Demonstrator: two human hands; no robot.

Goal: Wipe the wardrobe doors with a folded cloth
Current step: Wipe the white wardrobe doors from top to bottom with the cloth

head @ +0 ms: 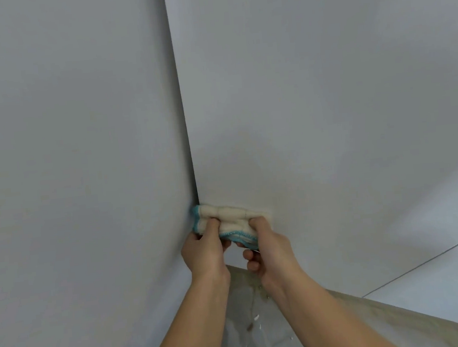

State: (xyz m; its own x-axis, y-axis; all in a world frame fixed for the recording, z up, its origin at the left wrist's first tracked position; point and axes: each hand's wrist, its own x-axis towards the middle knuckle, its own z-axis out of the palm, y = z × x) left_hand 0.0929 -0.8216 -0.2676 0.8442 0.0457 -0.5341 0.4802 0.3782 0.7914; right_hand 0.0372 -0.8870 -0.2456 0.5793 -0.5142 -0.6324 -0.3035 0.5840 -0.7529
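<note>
From my feed I see both hands together low down, clamped on the same folded cloth (pixel 233 219). The cloth is cream with a teal stitched edge, bunched into a thick pad and pressed against the right wardrobe door (pixel 313 103), close to its bottom edge and right beside the dark gap (pixel 188 138) between the two doors. Its teal end reaches that gap and touches the left wardrobe door (pixel 75 160). The left hand (pixel 201 250) pinches the cloth's left end, fingers curled into the fabric. The right hand (pixel 270 249) grips the right end, and its lower fingers are tucked under the pad. Both forearms come up from the bottom of my view. Below them lies a wood-toned floor (pixel 410 321), partly under a clear plastic sheet (pixel 245 328) with small white flecks on it
</note>
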